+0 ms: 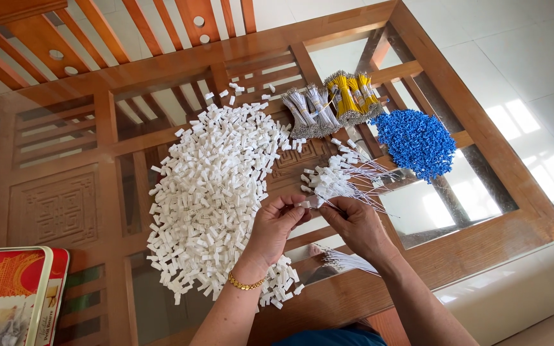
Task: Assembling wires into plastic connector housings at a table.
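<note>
Pinching a small white connector (304, 204) between thumb and forefinger, the left hand (276, 225) holds it just above the near edge of the glass-topped wooden table (495, 211). The right hand (356, 224) meets it from the right, its fingertips closed on a thin white wire (347, 206) whose end points left into the connector; the wire's long axis runs left to right, so both hands touch at that one small piece. Just far of the hands lies a loose cluster of finished wired connectors (331, 179), wires trailing right. Left of the hands spreads the big heap of white connectors (213, 186), the left hand nearer to it. More white wires (344, 259) lie near the right wrist. Farther off sit white wire bundles (309, 110), yellow wire bundles (352, 95) and a heap of blue connectors (417, 141). A red tin (14, 295) stands at the near left; I cannot tell what it holds.
</note>
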